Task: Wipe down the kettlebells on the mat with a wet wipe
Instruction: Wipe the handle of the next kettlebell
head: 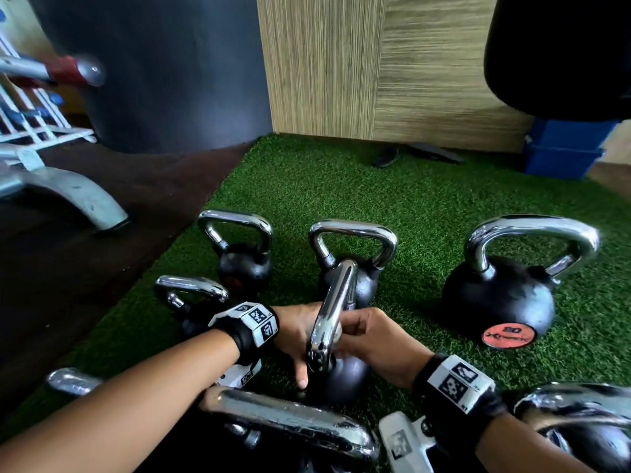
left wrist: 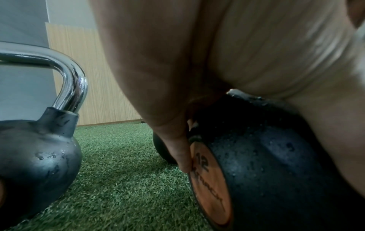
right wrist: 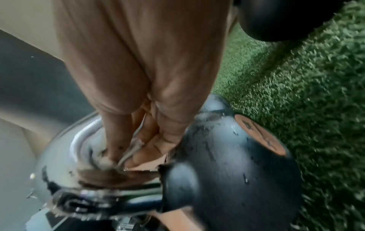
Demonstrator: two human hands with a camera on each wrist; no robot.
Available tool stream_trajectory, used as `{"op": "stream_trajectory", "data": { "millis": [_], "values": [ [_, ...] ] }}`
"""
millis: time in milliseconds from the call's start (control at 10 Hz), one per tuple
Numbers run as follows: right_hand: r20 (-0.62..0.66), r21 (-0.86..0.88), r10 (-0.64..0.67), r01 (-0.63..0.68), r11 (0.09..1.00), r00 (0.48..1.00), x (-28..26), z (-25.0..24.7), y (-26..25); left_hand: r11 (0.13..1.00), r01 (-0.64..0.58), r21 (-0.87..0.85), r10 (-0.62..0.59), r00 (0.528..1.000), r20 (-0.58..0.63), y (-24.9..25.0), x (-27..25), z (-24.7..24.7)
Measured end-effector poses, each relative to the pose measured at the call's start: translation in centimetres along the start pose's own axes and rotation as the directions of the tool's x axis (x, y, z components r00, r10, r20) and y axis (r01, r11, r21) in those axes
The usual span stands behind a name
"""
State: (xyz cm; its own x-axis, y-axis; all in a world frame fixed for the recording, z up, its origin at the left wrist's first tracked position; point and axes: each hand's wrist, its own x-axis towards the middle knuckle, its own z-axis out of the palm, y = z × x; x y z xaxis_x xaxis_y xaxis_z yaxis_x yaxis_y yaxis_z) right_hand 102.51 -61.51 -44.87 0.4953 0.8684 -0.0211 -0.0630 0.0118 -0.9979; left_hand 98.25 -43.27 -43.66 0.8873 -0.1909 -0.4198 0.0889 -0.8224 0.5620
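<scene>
Several black kettlebells with chrome handles stand on the green turf mat. The middle kettlebell is tipped, its handle edge-on to me. My left hand grips its ball from the left, fingers lying against the orange "12" disc. My right hand curls round the lower part of the handle and pinches a crumpled white wet wipe against the chrome beside the ball. Water drops cover the ball.
Other kettlebells crowd around: a small one, one behind, a large "20" one, one beside my left wrist and two near me. A white machine leg stands left; a blue box back right.
</scene>
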Motion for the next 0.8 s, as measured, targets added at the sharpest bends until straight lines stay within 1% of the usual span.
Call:
{"op": "stream_trajectory", "data": {
  "millis": [100,200,300,400,500,600,700,800],
  "values": [
    [-0.053,0.14,0.015,-0.008,0.99,0.998,0.4,0.5,0.4,0.917,-0.269,-0.293,0.318,0.938,0.135,0.0,0.6,0.3],
    [-0.031,0.148,-0.007,0.011,0.989,0.999,0.7,0.5,0.4,0.969,-0.039,-0.243,0.061,0.995,0.085,-0.4,0.2,-0.2],
    [-0.166,0.194,-0.039,0.072,0.978,0.985,1.1,0.8,0.7,0.993,-0.094,-0.072,0.104,0.982,0.159,0.2,0.1,0.1],
    [-0.328,0.238,-0.059,0.143,0.961,0.943,1.9,0.9,1.2,0.997,-0.066,0.042,0.06,0.989,0.132,0.1,-0.3,-0.4],
    [-0.356,0.112,-0.106,0.154,0.982,0.929,2.2,0.4,1.2,0.956,-0.162,0.245,0.146,0.986,0.08,-0.1,0.0,-0.3],
    [-0.402,0.013,-0.114,0.13,0.991,0.909,2.3,0.3,1.0,0.921,-0.24,0.306,0.217,0.97,0.11,-0.1,0.2,-0.8],
    [-0.573,-0.004,-0.097,0.116,0.993,0.814,3.0,0.0,0.7,0.923,-0.289,0.253,0.275,0.957,0.092,-0.8,0.5,-0.6],
    [-0.629,0.011,-0.072,0.101,0.995,0.774,3.3,-0.4,0.6,0.899,-0.347,0.267,0.33,0.938,0.108,-0.9,0.4,-0.5]
  ]
}}
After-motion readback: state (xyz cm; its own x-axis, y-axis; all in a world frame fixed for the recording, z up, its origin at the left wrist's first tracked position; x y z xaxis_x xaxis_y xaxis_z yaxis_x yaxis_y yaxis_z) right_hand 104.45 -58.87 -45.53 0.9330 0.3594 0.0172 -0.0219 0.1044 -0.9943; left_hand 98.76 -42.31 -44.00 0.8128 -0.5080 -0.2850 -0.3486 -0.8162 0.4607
